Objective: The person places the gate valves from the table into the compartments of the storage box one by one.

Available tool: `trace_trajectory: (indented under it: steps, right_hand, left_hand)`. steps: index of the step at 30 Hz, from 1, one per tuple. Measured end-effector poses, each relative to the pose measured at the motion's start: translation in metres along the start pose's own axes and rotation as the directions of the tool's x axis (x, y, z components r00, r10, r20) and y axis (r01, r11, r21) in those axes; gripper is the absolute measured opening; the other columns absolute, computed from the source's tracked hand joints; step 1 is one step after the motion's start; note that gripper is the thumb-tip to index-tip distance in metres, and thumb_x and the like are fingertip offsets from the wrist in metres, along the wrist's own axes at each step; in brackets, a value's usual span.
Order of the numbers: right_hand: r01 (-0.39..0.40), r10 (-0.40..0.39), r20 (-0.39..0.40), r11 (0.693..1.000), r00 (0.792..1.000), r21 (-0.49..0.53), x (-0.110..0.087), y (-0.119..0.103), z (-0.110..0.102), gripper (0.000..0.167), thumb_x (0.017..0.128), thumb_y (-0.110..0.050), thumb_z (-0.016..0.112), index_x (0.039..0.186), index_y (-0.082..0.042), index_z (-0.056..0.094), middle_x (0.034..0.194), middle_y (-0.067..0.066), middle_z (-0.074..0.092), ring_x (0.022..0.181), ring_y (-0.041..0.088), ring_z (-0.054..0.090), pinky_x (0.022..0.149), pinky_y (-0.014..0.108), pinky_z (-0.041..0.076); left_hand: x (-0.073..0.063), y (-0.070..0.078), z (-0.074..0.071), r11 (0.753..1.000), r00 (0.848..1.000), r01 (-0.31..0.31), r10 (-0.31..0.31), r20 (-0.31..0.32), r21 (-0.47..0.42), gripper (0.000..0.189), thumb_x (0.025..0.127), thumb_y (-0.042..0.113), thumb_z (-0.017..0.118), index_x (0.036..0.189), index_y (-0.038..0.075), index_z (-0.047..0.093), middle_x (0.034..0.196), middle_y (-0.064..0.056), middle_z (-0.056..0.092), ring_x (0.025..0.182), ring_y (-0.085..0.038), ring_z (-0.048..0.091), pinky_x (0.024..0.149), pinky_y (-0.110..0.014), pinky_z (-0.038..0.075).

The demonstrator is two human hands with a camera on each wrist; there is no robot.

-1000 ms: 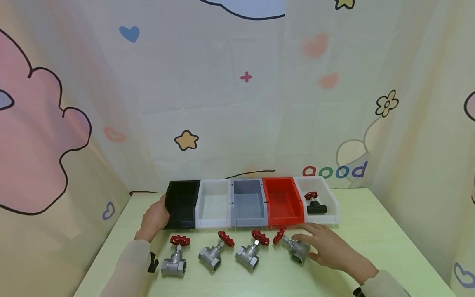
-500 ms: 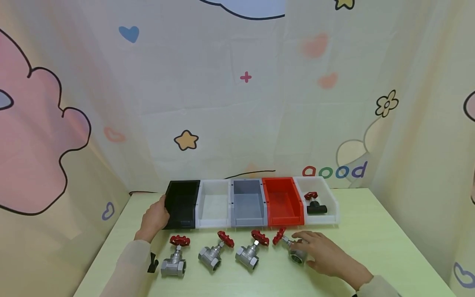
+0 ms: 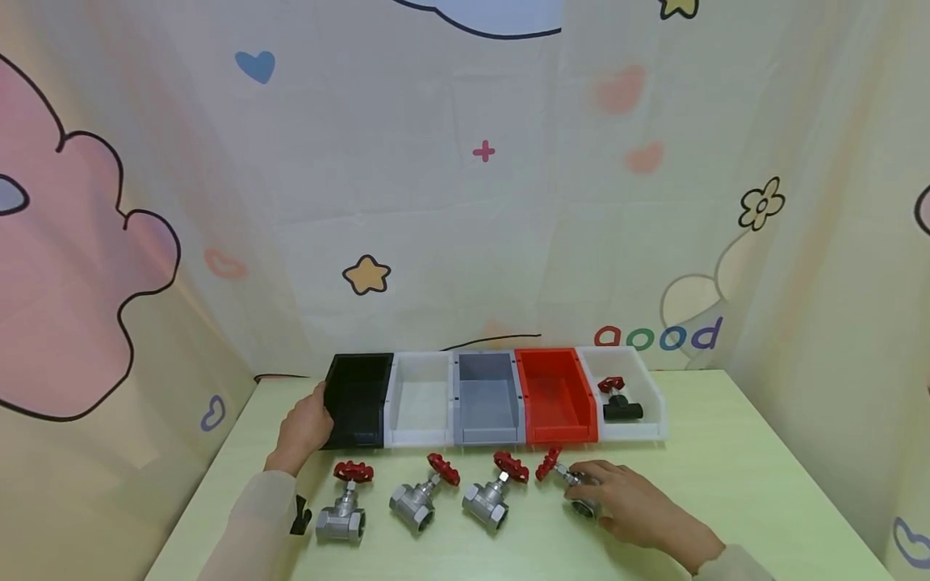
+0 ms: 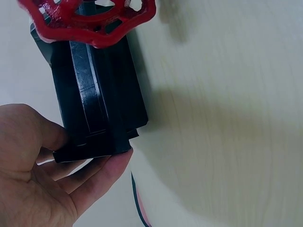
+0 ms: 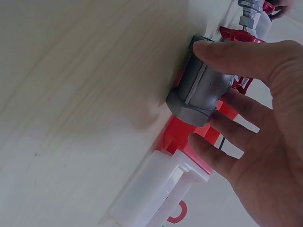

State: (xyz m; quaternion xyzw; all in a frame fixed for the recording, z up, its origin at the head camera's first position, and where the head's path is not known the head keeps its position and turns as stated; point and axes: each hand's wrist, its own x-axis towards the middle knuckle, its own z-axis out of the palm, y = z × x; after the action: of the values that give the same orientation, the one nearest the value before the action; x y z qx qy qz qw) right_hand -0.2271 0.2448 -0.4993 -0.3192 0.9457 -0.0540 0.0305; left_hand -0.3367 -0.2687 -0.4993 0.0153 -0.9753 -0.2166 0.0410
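My left hand [image 3: 303,428] grips the left side of the black bin [image 3: 358,403]; in the left wrist view its thumb and fingers [image 4: 97,182] pinch one end of that bin. My right hand [image 3: 632,504] is over the rightmost metal valve [image 3: 584,508], which has a red handwheel. In the right wrist view the thumb lies on one end of this valve's grey body [image 5: 201,85] and fingertips are at its far side. Three similar valves lie to its left: one [image 3: 487,502] nearest, one [image 3: 414,504] in the middle, one [image 3: 341,520] near my left wrist.
The bins stand in a row at the back: black, a white bin [image 3: 421,437], a grey bin [image 3: 488,434], a red bin [image 3: 559,434] and another white bin [image 3: 654,420]. A black valve with a red handwheel [image 3: 622,410] lies in the right white bin. A printed curtain [image 3: 450,202] hangs behind.
My right hand has moved slightly left and down, closing in around the rightmost valve. The left hand stays on the black bin.
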Motion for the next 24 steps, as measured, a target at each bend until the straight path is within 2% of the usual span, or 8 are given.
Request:
trace_trajectory:
  steps: [8, 16, 24]
  right_hand:
    - [0.02, -0.02, -0.008, 1.0, 1.0, -0.022, 0.0024, 0.0016, 0.0032, 0.048, 0.075, -0.013, 0.082, 0.115, -0.036, 0.069, 0.132, 0.005, 0.06, 0.12, 0.03, 0.055, 0.093, 0.053, 0.051]
    - [0.005, -0.005, 0.025, 1.0, 1.0, 0.02, 0.0071, 0.0011, 0.0055, 0.049, 0.075, -0.009, 0.081, 0.112, -0.037, 0.069, 0.13, 0.005, 0.06, 0.119, 0.03, 0.055, 0.094, 0.053, 0.051]
    - [0.016, -0.017, 0.018, 0.999, 1.0, 0.047, 0.0099, 0.0032, 0.0093, 0.05, 0.074, -0.002, 0.076, 0.109, -0.036, 0.07, 0.127, 0.004, 0.058, 0.115, 0.027, 0.055, 0.095, 0.05, 0.051]
  left_hand:
    - [0.0002, -0.0011, 0.0014, 1.0, 1.0, -0.014, 0.014, -0.004, 0.002, 0.059, 0.095, 0.006, 0.044, 0.15, -0.006, 0.026, 0.113, -0.031, 0.064, 0.058, -0.024, 0.052, 0.047, -0.035, 0.038]
    - [-0.0008, -0.0001, 0.001, 1.0, 1.0, -0.001, 0.001, -0.004, 0.006, 0.06, 0.094, 0.005, 0.044, 0.15, -0.006, 0.027, 0.114, -0.03, 0.064, 0.058, -0.024, 0.051, 0.047, -0.035, 0.038]
    - [-0.0008, 0.0005, 0.0009, 1.0, 1.0, -0.002, 0.002, -0.011, 0.003, 0.06, 0.094, 0.006, 0.045, 0.15, -0.006, 0.027, 0.116, -0.031, 0.063, 0.057, -0.023, 0.05, 0.046, -0.035, 0.038]
